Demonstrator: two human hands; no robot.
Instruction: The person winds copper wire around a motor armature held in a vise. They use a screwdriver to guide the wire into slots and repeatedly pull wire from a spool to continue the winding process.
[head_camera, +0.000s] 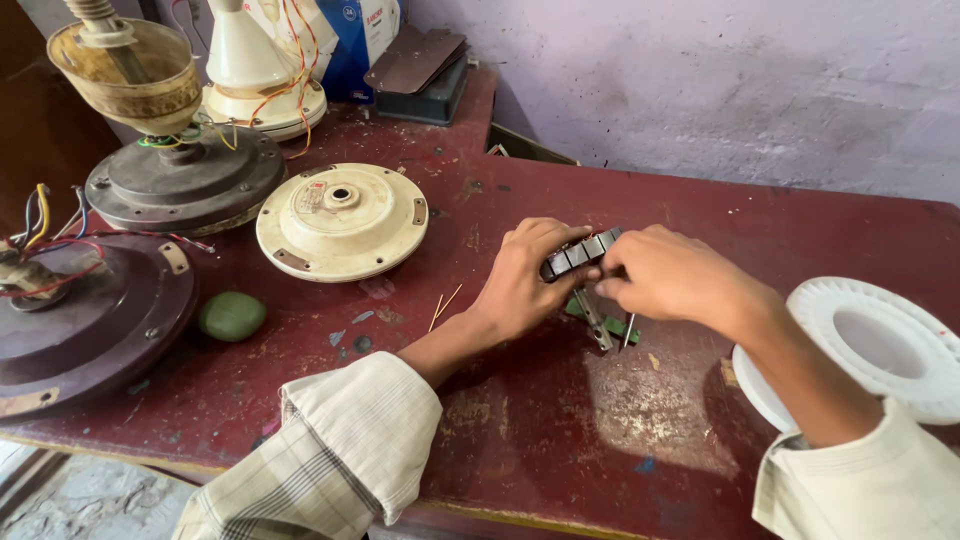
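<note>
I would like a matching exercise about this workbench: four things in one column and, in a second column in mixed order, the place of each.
Things:
1. stator
2. green lump
3. white spool
4. cream fan cover

Places:
A. at the right edge of the table, beside the right forearm
B. between the left hand and right hand
C. flat in the middle of the table, left of the hands
D. next to the dark brown motor housing at the left

Pairs: 1-B, 2-D, 3-A, 4-C
</note>
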